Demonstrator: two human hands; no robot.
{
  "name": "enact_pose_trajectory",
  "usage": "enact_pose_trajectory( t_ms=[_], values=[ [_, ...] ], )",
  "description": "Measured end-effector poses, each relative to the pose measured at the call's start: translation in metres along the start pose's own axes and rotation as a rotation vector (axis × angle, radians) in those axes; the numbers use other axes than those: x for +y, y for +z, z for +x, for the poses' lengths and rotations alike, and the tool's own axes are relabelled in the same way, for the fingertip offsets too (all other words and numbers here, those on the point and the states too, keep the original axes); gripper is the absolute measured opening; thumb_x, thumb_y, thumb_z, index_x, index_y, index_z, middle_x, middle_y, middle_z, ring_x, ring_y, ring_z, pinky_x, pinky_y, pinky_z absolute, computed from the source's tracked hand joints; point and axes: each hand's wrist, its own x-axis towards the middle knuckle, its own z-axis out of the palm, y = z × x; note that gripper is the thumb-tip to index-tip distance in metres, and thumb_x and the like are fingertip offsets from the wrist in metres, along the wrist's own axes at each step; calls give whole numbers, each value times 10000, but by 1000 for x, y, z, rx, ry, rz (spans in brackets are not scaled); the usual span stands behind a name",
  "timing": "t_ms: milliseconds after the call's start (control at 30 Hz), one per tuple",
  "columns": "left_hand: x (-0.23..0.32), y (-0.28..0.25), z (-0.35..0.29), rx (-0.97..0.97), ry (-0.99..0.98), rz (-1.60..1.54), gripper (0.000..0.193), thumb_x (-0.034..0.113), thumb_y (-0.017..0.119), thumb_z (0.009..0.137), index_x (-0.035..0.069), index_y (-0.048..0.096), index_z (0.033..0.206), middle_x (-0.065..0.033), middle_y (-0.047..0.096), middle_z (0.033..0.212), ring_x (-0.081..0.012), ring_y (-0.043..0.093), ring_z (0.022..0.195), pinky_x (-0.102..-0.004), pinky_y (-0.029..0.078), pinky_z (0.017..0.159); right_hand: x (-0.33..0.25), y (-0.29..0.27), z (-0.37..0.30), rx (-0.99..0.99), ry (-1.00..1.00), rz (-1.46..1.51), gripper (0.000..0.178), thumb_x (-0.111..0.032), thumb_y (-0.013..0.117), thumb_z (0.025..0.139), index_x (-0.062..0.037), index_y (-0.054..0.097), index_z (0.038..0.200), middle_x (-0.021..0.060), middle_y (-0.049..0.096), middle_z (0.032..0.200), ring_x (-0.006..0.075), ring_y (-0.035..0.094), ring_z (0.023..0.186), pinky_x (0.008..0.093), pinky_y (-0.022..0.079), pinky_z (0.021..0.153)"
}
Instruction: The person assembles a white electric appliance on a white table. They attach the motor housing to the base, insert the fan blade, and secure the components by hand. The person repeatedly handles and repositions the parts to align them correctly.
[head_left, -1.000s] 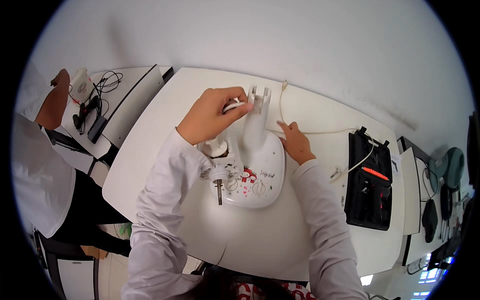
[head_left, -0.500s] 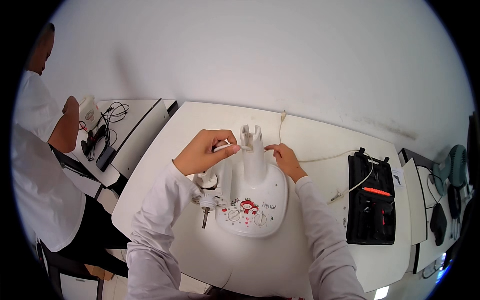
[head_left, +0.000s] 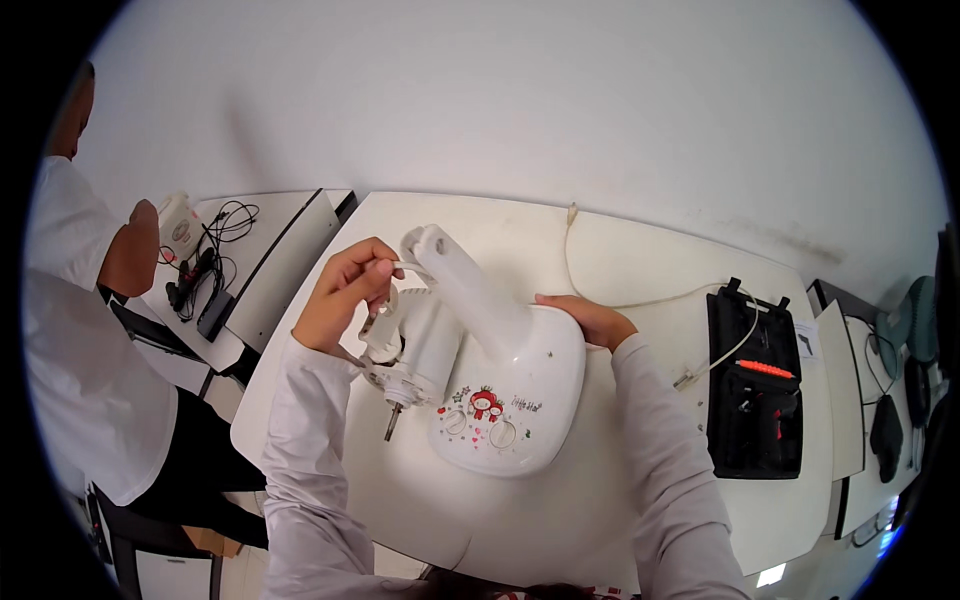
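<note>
A white fan base (head_left: 545,420) with two round knobs and a red cartoon print is tilted on the table, its slotted neck (head_left: 470,285) leaning left. My left hand (head_left: 348,292) pinches a white cord (head_left: 408,267) that runs to the top of the neck. Below that hand lies the fan's motor head (head_left: 425,345), with a bare metal shaft (head_left: 393,422) pointing toward me. My right hand (head_left: 592,320) grips the far right edge of the base, its thumb side on the rim and some fingers hidden.
On the right of the white table (head_left: 600,530) lies an open black tool case (head_left: 755,400) with an orange-red tool (head_left: 765,369). A pale cable (head_left: 650,303) crosses behind the base. At left, a person (head_left: 95,350) stands by another table with black cables (head_left: 228,225).
The base has tipped, so its neck now leans left instead of standing upright. My left hand moved left with the cord; my right hand went from the neck to the base's edge.
</note>
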Motion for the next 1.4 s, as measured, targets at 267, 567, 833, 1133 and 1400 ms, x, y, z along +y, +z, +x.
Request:
enact_pose_trajectory(
  t_ms=[267, 567, 833, 1133, 1400],
  values=[
    [4, 10, -12, 0, -91, 162, 131, 139, 616, 909, 13, 580, 919, 64, 491, 701, -6, 381, 610, -177, 310, 555, -4, 23, -3, -46, -57, -139, 653, -443, 659, 835, -84, 494, 1355, 102, 551, 1291, 205, 521, 1171, 322, 403, 990],
    [2, 27, -20, 331, 27, 104, 133, 113, 681, 877, -17, 660, 888, 51, 566, 693, 3, 410, 595, -175, 313, 524, -22, 27, -17, 47, -35, -242, 679, -446, 702, 790, -79, 509, 1329, 102, 581, 1234, 203, 562, 1101, 335, 452, 923],
    [3, 26, -32, 414, 153, 186, 123, 125, 641, 880, 5, 617, 897, 63, 516, 683, -5, 348, 574, -191, 242, 514, -34, 34, -24, 142, -135, -348, 634, -435, 709, 781, -33, 572, 1252, 137, 640, 1090, 213, 612, 972, 324, 480, 837],
    [24, 30, -55, 330, 140, 150, 640, 206, 725, 674, -15, 527, 1240, -59, 620, 1055, -120, 602, 951, -234, 466, 813, -64, 69, -57, 384, -442, -285, 511, -290, 723, 790, -80, 515, 1206, 165, 620, 1036, 205, 614, 897, 315, 494, 772],
    [7, 23, -54, 456, 137, 266, 635, 407, 792, 694, -52, 632, 1103, -143, 630, 1193, -184, 608, 1007, -309, 463, 887, -62, 64, -63, 313, -572, -200, 264, -237, 543, 958, -102, 545, 1185, 49, 657, 983, 141, 618, 893, 297, 488, 737]
  ],
)
